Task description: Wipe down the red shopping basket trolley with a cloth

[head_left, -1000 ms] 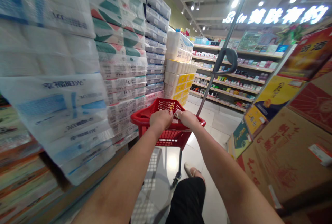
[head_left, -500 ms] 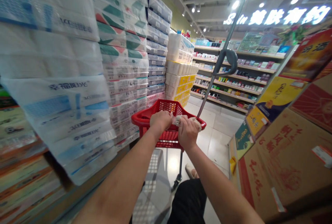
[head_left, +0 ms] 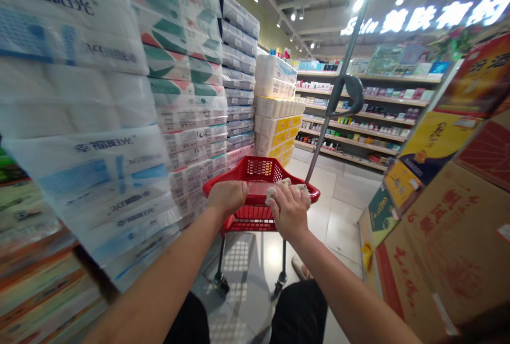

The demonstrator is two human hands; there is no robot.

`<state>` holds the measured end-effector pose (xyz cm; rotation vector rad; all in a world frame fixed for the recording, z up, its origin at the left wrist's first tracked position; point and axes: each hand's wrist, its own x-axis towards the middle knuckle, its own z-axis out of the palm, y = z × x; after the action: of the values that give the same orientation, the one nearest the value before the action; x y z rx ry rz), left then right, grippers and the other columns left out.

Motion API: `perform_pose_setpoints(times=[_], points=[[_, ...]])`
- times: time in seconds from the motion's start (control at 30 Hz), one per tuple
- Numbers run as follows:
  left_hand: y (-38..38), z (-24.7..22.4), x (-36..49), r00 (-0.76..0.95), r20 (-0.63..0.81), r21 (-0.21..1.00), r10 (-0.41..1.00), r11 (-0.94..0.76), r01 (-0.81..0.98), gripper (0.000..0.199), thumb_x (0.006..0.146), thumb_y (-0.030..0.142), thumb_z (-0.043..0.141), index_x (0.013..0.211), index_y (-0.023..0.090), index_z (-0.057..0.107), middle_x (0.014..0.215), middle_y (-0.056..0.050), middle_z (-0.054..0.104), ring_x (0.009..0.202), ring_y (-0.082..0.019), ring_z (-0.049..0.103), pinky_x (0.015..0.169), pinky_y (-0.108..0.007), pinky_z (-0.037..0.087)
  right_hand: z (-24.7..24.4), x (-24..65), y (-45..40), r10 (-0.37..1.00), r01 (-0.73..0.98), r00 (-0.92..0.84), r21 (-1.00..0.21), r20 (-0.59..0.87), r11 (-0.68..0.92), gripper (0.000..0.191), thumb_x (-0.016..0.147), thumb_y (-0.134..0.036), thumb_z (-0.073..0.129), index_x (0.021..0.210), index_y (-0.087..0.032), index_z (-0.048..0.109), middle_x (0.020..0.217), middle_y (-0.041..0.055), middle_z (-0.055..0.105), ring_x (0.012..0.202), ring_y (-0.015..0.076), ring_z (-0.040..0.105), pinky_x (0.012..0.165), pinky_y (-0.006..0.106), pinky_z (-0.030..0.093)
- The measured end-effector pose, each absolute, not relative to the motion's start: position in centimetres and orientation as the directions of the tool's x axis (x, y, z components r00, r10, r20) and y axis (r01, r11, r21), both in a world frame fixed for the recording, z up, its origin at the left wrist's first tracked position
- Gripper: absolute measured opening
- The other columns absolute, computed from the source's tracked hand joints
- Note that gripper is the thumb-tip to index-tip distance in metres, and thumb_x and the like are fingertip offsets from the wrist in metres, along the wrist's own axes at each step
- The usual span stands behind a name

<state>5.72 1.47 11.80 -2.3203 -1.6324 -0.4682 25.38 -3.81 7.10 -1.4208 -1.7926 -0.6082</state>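
Observation:
In front of me stands a red shopping cart (head_left: 258, 223) with a mesh basket on thin metal legs with casters. My left hand (head_left: 228, 196) is closed around the left part of its handle bar. On the right part of the bar, my right hand (head_left: 290, 207) presses a crumpled off-white cloth (head_left: 303, 195), fingers bent over it. A long metal pole (head_left: 316, 153) with a grey hook-shaped grip (head_left: 349, 95) slants up from the cart's right side. Its lower end is hidden by the cart.
Tall stacks of wrapped toilet paper (head_left: 99, 158) line the left side closely. Cardboard boxes (head_left: 458, 237) rise on the right. Shelves of small goods (head_left: 358, 131) stand at the back. A pale tiled floor (head_left: 338, 206) runs between, and a foot shows beside the cart.
My left hand has moved left along the handle bar, away from my right hand. My right hand has flattened more over the cloth. More of the cart's legs shows.

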Motion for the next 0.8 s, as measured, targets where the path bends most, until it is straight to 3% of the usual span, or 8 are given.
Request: perform_pose_setpoints(times=[0.2, 0.37, 0.47, 0.7, 0.8], points=[[0.7, 10.2, 7.9, 0.273, 0.59, -0.009, 0.76, -0.333, 0.943, 0.056, 0.095, 0.03, 0.021, 0.081, 0.011, 0.071, 0.078, -0.016, 0.071, 0.074, -0.025, 0.067, 0.07, -0.036, 0.044, 10.0, 24.5, -1.1, 0.776, 0.972, 0.034, -0.203, 0.63, 0.121, 0.034, 0.098, -0.038, 0.037, 0.096, -0.025, 0.068, 0.104, 0.0043, 0.07, 0.092, 0.0235, 0.062, 0.09, 0.042, 0.037], [0.6, 9.9, 8.8, 0.273, 0.629, -0.013, 0.728, -0.342, 0.94, 0.055, 0.096, 0.028, 0.021, 0.079, 0.011, 0.07, 0.075, -0.014, 0.071, 0.071, -0.025, 0.067, 0.069, -0.036, 0.043, 6.9, 26.3, -1.4, 0.523, 0.94, -0.1, -0.091, 0.846, 0.327, 0.034, 0.098, -0.026, 0.039, 0.121, -0.017, 0.062, 0.12, 0.01, 0.067, 0.118, 0.0222, 0.055, 0.099, 0.036, 0.036], [0.3, 10.0, 9.1, 0.254, 0.624, 0.006, 0.739, -0.33, 0.944, 0.055, 0.096, 0.028, 0.021, 0.079, 0.01, 0.07, 0.076, -0.015, 0.071, 0.073, -0.024, 0.067, 0.071, -0.036, 0.043, 6.0, 26.9, -2.4, 0.45, 0.903, -0.183, -0.032, 0.874, 0.429, 0.035, 0.097, -0.023, 0.041, 0.126, -0.017, 0.059, 0.124, 0.0089, 0.065, 0.122, 0.0205, 0.053, 0.103, 0.035, 0.035], [-0.1, 10.4, 10.3, 0.273, 0.544, 0.024, 0.793, -0.34, 0.94, 0.057, 0.098, 0.029, 0.018, 0.086, 0.01, 0.07, 0.082, -0.017, 0.07, 0.081, -0.027, 0.067, 0.077, -0.04, 0.044, 10.2, 25.2, -1.7, 0.736, 0.924, -0.154, -0.167, 0.659, 0.343, 0.034, 0.099, -0.032, 0.037, 0.111, -0.022, 0.067, 0.118, 0.0047, 0.068, 0.117, 0.0198, 0.056, 0.102, 0.034, 0.037], [-0.2, 10.4, 10.6, 0.268, 0.527, 0.041, 0.807, -0.339, 0.94, 0.056, 0.098, 0.027, 0.015, 0.094, 0.01, 0.068, 0.089, -0.017, 0.07, 0.086, -0.027, 0.067, 0.078, -0.042, 0.045, 10.3, 24.6, -1.5, 0.759, 0.915, -0.132, -0.217, 0.638, 0.34, 0.034, 0.096, -0.025, 0.039, 0.121, -0.02, 0.062, 0.121, 0.0072, 0.066, 0.118, 0.0208, 0.055, 0.103, 0.036, 0.037]])
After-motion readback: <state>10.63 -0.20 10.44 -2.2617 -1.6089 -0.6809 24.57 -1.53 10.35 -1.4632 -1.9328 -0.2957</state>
